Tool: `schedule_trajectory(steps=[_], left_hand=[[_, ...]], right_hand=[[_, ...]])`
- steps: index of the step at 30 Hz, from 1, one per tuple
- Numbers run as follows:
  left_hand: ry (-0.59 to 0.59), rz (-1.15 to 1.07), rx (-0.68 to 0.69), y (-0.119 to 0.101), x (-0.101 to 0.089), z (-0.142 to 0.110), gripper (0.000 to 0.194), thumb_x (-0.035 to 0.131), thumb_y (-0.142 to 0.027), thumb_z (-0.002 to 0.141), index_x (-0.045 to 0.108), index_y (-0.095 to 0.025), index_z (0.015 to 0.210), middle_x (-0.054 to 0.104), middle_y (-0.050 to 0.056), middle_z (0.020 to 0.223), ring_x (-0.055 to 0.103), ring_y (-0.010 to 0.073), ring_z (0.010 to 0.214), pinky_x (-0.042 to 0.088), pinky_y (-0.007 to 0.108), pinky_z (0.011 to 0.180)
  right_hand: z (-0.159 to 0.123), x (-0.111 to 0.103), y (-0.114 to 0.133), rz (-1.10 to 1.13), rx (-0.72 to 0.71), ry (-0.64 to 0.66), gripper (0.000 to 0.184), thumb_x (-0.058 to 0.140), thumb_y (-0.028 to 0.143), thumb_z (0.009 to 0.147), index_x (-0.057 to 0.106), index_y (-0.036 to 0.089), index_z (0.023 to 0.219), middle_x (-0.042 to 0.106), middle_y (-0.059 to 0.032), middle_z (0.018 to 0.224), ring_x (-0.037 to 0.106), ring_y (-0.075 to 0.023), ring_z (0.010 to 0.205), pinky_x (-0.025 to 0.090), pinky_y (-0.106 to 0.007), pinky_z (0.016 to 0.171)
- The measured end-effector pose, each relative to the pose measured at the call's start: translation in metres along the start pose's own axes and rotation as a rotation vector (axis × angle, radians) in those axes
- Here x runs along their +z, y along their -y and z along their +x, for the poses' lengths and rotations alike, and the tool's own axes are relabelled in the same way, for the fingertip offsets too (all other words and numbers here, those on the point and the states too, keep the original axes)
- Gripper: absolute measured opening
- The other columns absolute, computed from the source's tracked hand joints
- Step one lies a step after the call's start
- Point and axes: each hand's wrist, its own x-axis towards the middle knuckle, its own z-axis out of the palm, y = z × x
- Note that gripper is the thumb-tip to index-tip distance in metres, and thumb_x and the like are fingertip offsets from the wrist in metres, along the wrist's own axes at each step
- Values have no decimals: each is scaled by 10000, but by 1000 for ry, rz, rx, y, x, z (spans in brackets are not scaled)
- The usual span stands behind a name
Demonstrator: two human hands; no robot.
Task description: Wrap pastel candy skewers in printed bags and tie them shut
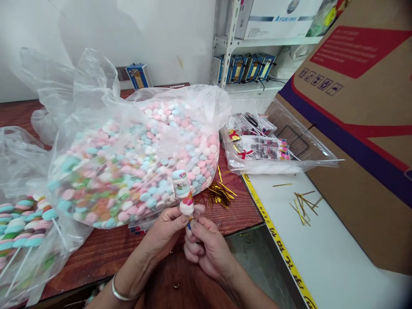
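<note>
Upright between my hands is a marshmallow skewer (182,189) in a clear printed wrapper. My left hand (168,227) pinches the wrapper just below the lowest marshmallow. Around the gathered lower end and stick, the fingers of my right hand (206,242) are closed; whether a tie is in them is hidden. Just behind my right hand lies a pile of gold twist ties (222,194) on the red-brown wooden table (238,214). A large clear bag of pastel marshmallows (138,171) fills the table beyond both hands. Printed wrappers (141,226) lie partly under the bag, beside my left hand.
Unwrapped marshmallow skewers (25,227) lie on plastic at the left. A clear plastic tray (234,165) holds wrapped skewers and scissors (252,120). Loose gold ties (302,208) lie on a white surface edged with yellow tape (277,240). A large cardboard box (363,206) stands at the right.
</note>
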Motion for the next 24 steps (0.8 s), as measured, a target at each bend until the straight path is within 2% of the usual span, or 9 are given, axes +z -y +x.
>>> schedule_trajectory(steps=[3,6,8,11,13,15,17,19,24], left_hand=[[86,-35,-41,1,-4,-4,323,907,-410,586,801,-152,750,762,115,823,670,194,676,528,285,631],[44,-27,-8,2,-2,-8,292,898,-384,606,798,-156,759,762,105,814,658,180,627,531,297,620],[-37,-5,42,-2,-2,-10,272,877,-369,644,801,-159,799,761,91,789,620,151,541,523,294,570],[-221,17,211,-16,-10,-14,233,884,-342,637,799,-167,764,765,77,770,651,164,589,560,319,639],[-354,13,327,-26,-19,-17,229,917,-320,581,796,-182,718,768,61,759,683,177,648,579,333,711],[-436,4,380,-34,-28,-20,246,941,-312,531,791,-196,688,763,40,732,678,163,611,588,319,671],[-457,4,407,-37,-32,-23,259,954,-310,496,778,-199,652,751,23,699,662,148,563,582,296,602],[-451,11,428,-36,-32,-23,256,952,-315,497,771,-197,634,738,15,667,653,142,542,579,289,583],[-420,64,449,-29,-27,-24,223,930,-317,543,781,-201,661,739,24,659,662,157,571,571,307,628]], right_hand=[[-3,0,1,113,183,134,311,790,376,791,533,201,778,433,127,555,169,-9,352,234,-155,338],[-3,-1,0,71,237,148,329,764,427,802,518,213,759,403,126,554,194,-23,357,282,-164,351],[-3,-3,2,-196,145,94,330,686,501,856,573,204,769,459,87,594,332,-53,407,369,-198,412],[-10,-16,15,-917,-195,-83,266,575,423,953,686,193,881,629,-17,804,591,-143,716,482,-275,670],[-17,-33,28,-1321,-456,-278,194,549,326,972,702,206,974,665,-46,919,620,-184,885,469,-305,806],[-22,-54,41,-1599,-639,-488,189,533,300,975,692,205,1015,669,-60,928,624,-204,893,463,-320,824],[-24,-74,50,-1827,-719,-608,207,521,298,973,683,192,1047,671,-83,939,625,-228,907,463,-339,838],[-22,-86,54,-1975,-724,-659,223,505,287,972,674,179,1071,671,-105,972,619,-245,942,459,-349,851],[-12,-91,52,-2020,-648,-673,198,495,273,971,667,203,902,646,-89,915,598,-227,857,437,-321,772]])
